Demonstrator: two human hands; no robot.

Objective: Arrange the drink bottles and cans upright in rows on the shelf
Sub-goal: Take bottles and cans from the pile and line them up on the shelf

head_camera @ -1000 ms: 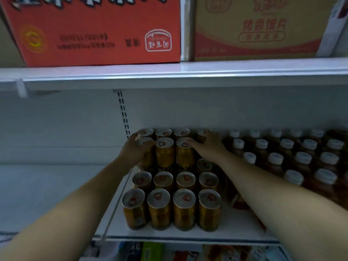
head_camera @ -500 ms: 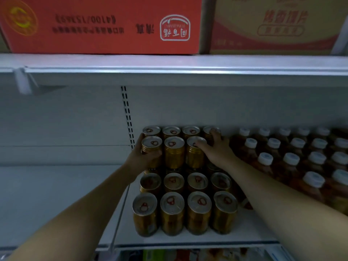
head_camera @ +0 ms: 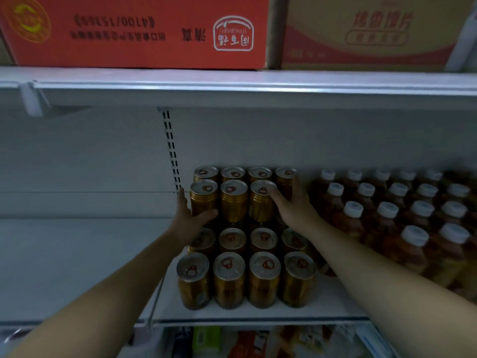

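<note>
Between my hands, on the second tier, three gold ribbed silver-lidded metal cans (head_camera: 233,202) stand upright, axes vertical, on the lids of the lower gold cans (head_camera: 229,277). My left hand (head_camera: 187,218) grips the leftmost, thumb curled round its front; my right hand (head_camera: 291,206) presses the rightmost with near-straight fingers, so neither hand is nearer. Below, the white metal shelf (head_camera: 258,312) looks level; room is tight, I judge: more gold cans (head_camera: 232,173) close behind, white-capped brown plastic bottles (head_camera: 387,213) just right.

We see gold cans (head_camera: 263,280) with silver tops standing upright in rows of four on the white shelf (head_camera: 258,312), with a second tier stacked behind. White-capped brown bottles (head_camera: 387,220) stand just beside them.
</note>
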